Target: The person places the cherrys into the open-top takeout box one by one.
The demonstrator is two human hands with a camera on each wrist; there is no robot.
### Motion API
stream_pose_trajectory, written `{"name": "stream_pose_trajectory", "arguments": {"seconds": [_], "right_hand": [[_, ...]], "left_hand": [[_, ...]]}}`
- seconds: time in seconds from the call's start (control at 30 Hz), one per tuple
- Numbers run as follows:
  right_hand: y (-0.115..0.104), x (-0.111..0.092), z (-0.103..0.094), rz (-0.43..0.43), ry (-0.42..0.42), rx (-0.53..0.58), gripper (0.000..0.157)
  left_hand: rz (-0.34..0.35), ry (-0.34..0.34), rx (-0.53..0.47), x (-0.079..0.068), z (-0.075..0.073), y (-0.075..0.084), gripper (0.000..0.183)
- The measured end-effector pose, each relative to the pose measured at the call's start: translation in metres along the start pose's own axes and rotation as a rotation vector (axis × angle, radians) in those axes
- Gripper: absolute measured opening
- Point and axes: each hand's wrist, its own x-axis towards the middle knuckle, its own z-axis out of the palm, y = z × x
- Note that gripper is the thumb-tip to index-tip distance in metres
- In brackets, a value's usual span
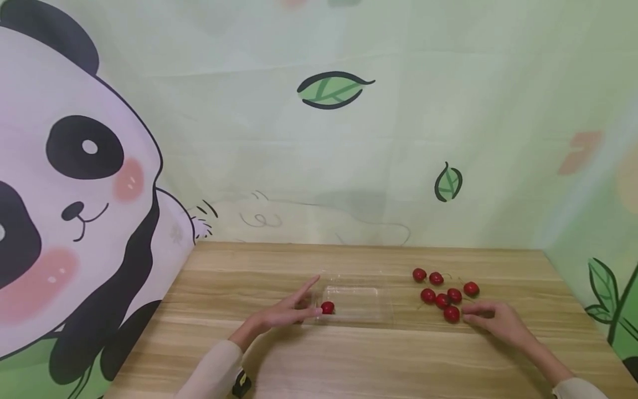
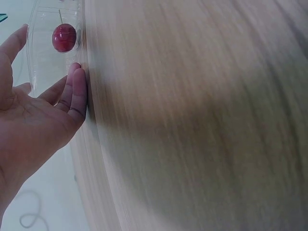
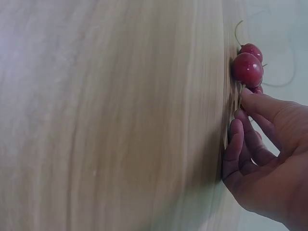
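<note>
A printed panda (image 1: 85, 144) fills the backdrop's left side. Next comes the left hand (image 1: 284, 313), fingers spread apart, at the left end of one clear plastic container (image 1: 359, 305) on the wood-grain desk (image 1: 399, 360). The container is shallow and see-through, its long axis running left to right. Inside, near the left end, sits one glossy red cherry (image 1: 327, 307); its stem (image 2: 60, 17) points away from the left hand. Well to the right, seven loose cherries (image 1: 442, 301) lie in a group, round, shiny and deep red, some with thin greenish stems pointing different ways. The nearest one's stem reaches toward the right hand (image 1: 498, 321), whose bent fingers and thumb are beside it; whether they pinch the stem, I cannot tell.
</note>
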Motion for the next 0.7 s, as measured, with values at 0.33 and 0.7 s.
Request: {"name": "stream_pose_trajectory", "arguments": {"seconds": [0.33, 0.7], "right_hand": [[-0.0003, -0.0003, 0.0037, -0.009, -0.025, 0.011, 0.022], [-0.0011, 0.0031, 0.0057, -0.037, -0.005, 0.01, 0.015]], "left_hand": [[-0.003, 0.006, 0.007, -0.0019, 0.0007, 0.0005, 0.086], [0.006, 0.004, 0.002, 0.0009, -0.0004, -0.0007, 0.086]]}}
